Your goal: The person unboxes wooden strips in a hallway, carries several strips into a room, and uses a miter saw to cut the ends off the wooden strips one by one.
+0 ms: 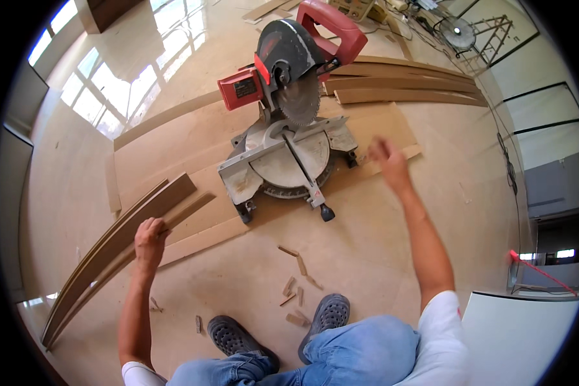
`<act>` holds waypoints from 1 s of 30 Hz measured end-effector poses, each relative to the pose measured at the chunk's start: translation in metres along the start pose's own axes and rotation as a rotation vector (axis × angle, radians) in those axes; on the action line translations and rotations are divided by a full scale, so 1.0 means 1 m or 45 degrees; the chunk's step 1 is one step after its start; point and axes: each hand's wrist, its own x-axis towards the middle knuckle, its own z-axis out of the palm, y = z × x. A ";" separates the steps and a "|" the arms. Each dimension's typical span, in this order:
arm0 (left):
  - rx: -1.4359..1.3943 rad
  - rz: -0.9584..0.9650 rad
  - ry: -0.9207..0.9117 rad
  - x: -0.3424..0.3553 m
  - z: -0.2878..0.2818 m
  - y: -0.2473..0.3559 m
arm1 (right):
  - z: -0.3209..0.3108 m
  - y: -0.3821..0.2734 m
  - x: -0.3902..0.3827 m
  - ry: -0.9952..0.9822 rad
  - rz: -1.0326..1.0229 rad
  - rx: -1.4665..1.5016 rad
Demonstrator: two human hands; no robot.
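My left hand point(150, 243) is closed around a long narrow wood strip point(190, 207), whose near end trails back along my left side. Beside it lies a wider brown board point(167, 199), partly behind my fingers. A miter saw point(289, 145) stands on the floor before me, its toothed blade point(300, 101) raised above the grey base and no wood lying on its table. Off the right end of the saw's fence, my right hand point(390, 166) hangs over the floor covering, smeared by motion; its fingers cannot be made out clearly.
Several long boards point(405, 90) are stacked right of the saw. Small wood offcuts point(301, 264) lie scattered between the saw and my shoes point(331, 312). Flat brown sheets point(167, 161) lie beneath the saw. A fan point(458, 33) and cables point(507, 157) are at the right.
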 end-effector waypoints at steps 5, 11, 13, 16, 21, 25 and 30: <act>-0.263 0.066 -0.137 0.066 0.053 0.068 | -0.024 -0.204 0.133 0.313 -0.757 0.126; -0.240 0.376 0.071 0.144 0.135 0.125 | 0.023 -0.242 0.275 0.014 -1.682 -1.307; -0.183 0.258 -0.064 0.143 0.140 0.102 | 0.042 -0.256 0.267 -0.257 -1.166 -1.050; -0.136 0.167 -0.181 0.145 0.131 0.106 | 0.042 -0.263 0.238 -0.311 -0.837 -0.651; 0.034 0.242 -0.210 0.165 0.150 0.126 | 0.024 -0.233 0.279 -0.085 -1.621 -0.992; 0.056 0.216 -0.055 0.128 0.175 0.099 | 0.026 -0.256 0.200 -0.409 -0.326 0.058; 0.073 0.125 -0.201 0.145 0.166 0.137 | 0.032 -0.257 0.208 -0.169 -0.638 -0.435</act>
